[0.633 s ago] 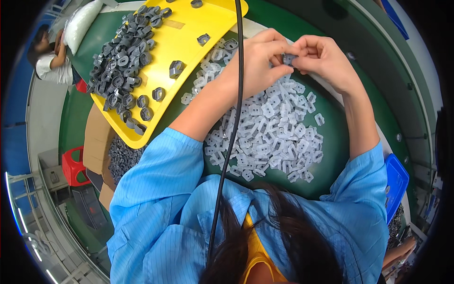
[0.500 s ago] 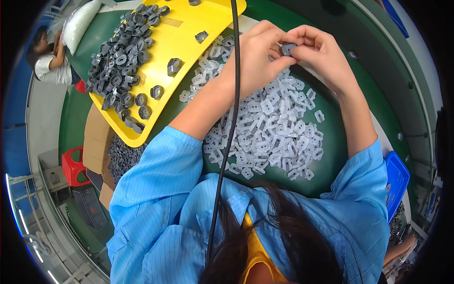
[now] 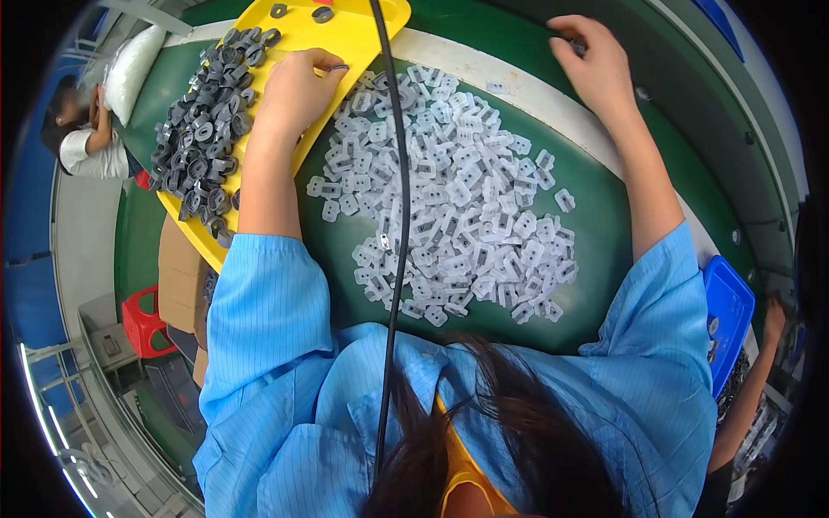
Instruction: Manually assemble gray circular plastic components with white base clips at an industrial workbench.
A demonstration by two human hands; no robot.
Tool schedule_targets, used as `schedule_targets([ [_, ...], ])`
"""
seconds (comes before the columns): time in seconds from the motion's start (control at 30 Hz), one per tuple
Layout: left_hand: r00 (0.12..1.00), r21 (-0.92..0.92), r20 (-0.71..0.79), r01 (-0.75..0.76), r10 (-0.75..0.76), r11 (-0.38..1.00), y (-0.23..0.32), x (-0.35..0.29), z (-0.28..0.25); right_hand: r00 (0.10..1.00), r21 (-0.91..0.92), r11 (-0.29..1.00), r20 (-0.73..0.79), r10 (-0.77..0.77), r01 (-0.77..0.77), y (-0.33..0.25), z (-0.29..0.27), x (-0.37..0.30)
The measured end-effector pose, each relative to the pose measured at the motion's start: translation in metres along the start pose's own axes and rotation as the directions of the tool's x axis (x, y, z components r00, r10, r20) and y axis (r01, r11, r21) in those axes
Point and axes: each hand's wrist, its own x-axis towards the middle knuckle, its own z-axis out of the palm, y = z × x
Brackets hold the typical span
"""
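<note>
My left hand (image 3: pixel 298 91) rests on the yellow tray (image 3: pixel 363 34), its fingertips pinched on a small dark ring (image 3: pixel 338 67). A heap of dark grey rings (image 3: pixel 199 142) lies on the tray's left part. My right hand (image 3: pixel 591 60) is stretched to the far edge of the green table (image 3: pixel 604 224), fingers curled over a small grey part (image 3: pixel 577 47) by the white strip. Between my arms spreads a pile of pale translucent plastic clips (image 3: pixel 458 207).
A black cable (image 3: pixel 400 173) hangs down across the clips. A blue bin (image 3: pixel 730 319) stands at the right, with another person's arm (image 3: pixel 760 371) beside it. A cardboard box (image 3: pixel 177 276) and red stool (image 3: pixel 142 324) are lower left. A person (image 3: pixel 86 138) sits upper left.
My hands were together over the clips, holding one small part. They have parted: the left went to the yellow tray, the right reached out to the far table edge.
</note>
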Motion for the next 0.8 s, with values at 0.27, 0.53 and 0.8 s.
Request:
schedule_targets([
  [0.27,0.919,-0.278,-0.345,-0.294,0.191,0.914,0.030,-0.004,0.015,0.853,0.121,0.889,0.252,-0.457,0.441,-0.055,0.005,-0.018],
  [0.53,0.969,-0.693,-0.017,-0.188,0.246,0.696,0.071,-0.022,0.047,0.764,0.371,0.828,0.637,0.102,-0.420,-0.062,-0.022,0.000],
  [0.8,0.957,-0.657,-0.183,-0.289,0.224,0.696,0.090,-0.033,0.056,0.924,0.611,0.716,0.359,0.131,-0.339,-0.083,0.006,-0.019],
])
